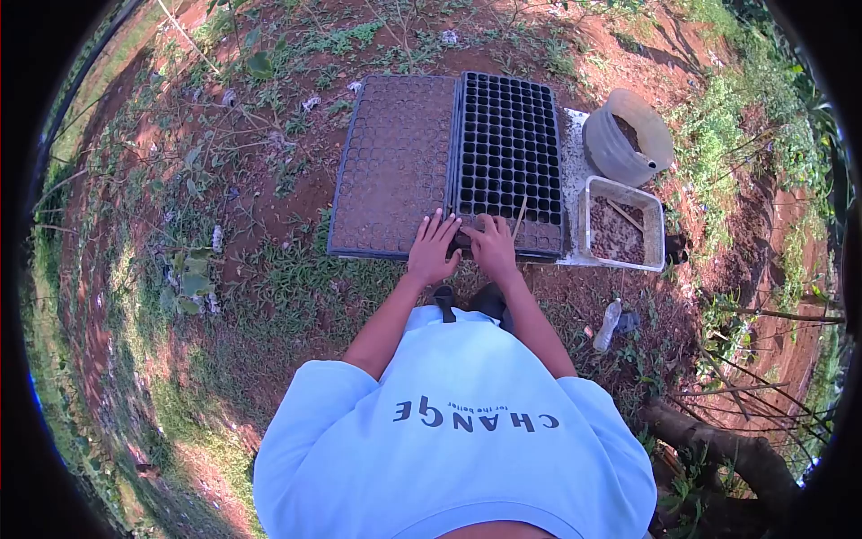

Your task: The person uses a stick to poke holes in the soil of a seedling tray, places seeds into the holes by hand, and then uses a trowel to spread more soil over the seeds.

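A black seedling tray point(510, 144) with rows of mostly empty cells lies in front of me; its nearest cells hold brown soil. Left of it is a second tray point(392, 162) filled with soil. My left hand point(435, 249) lies with its fingers spread over the near edge where the trays meet. Close beside it, my right hand point(490, 246) is at the near left corner of the black tray, its fingers bent over something dark that I cannot make out. A thin stick point(520, 216) rests on the black tray, just right of my right hand.
A translucent bucket point(620, 148) with soil stands at the right. Nearer is a white rectangular container point(660, 235) with brown material and a stick inside. A plastic bottle point(608, 325) lies on the ground, and a thick branch point(718, 447) is at the lower right.
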Motion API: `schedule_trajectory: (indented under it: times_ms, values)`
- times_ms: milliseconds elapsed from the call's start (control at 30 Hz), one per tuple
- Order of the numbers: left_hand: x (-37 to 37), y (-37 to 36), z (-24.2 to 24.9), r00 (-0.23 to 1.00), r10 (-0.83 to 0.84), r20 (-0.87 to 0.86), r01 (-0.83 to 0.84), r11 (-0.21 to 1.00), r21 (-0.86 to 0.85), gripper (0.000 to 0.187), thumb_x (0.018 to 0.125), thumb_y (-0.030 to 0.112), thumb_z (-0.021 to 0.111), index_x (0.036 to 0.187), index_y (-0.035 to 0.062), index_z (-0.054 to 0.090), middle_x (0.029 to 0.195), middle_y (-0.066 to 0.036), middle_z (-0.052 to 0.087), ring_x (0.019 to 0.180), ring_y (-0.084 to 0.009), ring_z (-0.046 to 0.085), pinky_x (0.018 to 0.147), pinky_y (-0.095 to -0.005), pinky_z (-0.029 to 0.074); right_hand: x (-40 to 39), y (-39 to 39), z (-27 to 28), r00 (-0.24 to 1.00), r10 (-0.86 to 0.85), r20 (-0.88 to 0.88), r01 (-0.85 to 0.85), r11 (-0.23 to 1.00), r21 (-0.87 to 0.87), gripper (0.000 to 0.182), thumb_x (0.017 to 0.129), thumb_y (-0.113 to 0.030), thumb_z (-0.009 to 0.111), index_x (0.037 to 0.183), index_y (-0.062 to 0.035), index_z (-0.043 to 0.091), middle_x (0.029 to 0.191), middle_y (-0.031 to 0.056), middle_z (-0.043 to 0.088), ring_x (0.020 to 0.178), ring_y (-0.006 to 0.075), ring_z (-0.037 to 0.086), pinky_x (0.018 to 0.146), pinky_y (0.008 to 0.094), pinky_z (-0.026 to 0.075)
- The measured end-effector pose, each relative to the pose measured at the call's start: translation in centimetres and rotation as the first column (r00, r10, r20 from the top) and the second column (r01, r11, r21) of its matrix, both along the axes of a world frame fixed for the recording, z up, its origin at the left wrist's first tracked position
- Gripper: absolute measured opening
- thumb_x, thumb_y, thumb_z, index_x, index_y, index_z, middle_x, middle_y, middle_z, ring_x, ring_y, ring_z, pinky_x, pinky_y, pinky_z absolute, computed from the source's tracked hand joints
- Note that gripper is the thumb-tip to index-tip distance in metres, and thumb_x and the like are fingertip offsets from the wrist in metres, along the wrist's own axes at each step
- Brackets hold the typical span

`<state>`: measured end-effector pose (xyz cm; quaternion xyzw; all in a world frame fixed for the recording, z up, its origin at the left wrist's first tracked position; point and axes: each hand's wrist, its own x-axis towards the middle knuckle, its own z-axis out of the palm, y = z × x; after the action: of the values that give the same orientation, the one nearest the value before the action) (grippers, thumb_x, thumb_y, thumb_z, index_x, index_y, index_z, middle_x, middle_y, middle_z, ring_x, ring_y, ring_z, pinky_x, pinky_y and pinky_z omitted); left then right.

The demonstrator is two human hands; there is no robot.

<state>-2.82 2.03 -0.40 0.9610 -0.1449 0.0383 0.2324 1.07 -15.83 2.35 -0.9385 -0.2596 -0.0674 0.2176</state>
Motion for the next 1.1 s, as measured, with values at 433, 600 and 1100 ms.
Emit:
schedule_trajectory:
  times_ms: [433, 600, 1100]
  values:
    - [0.0, -0.1, -0.1, 1.0, 0.011, 0.019, -0.011, 1.0, -0.005, 0.069, 0.085, 0.032, 0.059, 0.146, 0.0105, 0.036, 0.151, -0.011, 0.036, 0.145, -0.0316, 0.019, 0.119, -0.0476, 0.011, 0.7, -0.1, 0.2, 1.0, 0.019, -0.01, -0.019, 1.0, 0.023, 0.019, 0.074, -0.011, 0.067, 0.093, -0.0117, 0.07, 0.11, 0.0079, 0.057, 0.107, 0.031, 0.049, 0.091, 0.0437, 0.044]
    - [0.0, -0.2, -0.3, 0.999, 0.014, 0.03, -0.014, 1.0, -0.008, 0.069, 0.084, 0.034, 0.057, 0.145, 0.0091, 0.037, 0.15, -0.011, 0.037, 0.145, -0.0315, 0.02, 0.119, -0.0481, 0.012, 0.4, -0.4, 0.3, 0.999, 0.02, -0.027, -0.017, 0.996, 0.085, 0.019, 0.076, -0.011, 0.069, 0.095, -0.0114, 0.071, 0.107, 0.007, 0.058, 0.106, 0.03, 0.049, 0.092, 0.0424, 0.044]
    - [0.0, -0.1, -0.1, 0.999, 0.016, 0.031, -0.016, 1.0, -0.003, 0.067, 0.084, 0.033, 0.058, 0.144, 0.0079, 0.039, 0.15, -0.011, 0.037, 0.145, -0.0313, 0.021, 0.119, -0.0482, 0.013, 1.6, 0.2, 0.2, 0.998, 0.058, -0.015, -0.059, 0.997, -0.044, 0.013, 0.075, -0.017, 0.07, 0.087, -0.0121, 0.073, 0.102, 0.0053, 0.058, 0.105, 0.0284, 0.049, 0.09, 0.0411, 0.045]
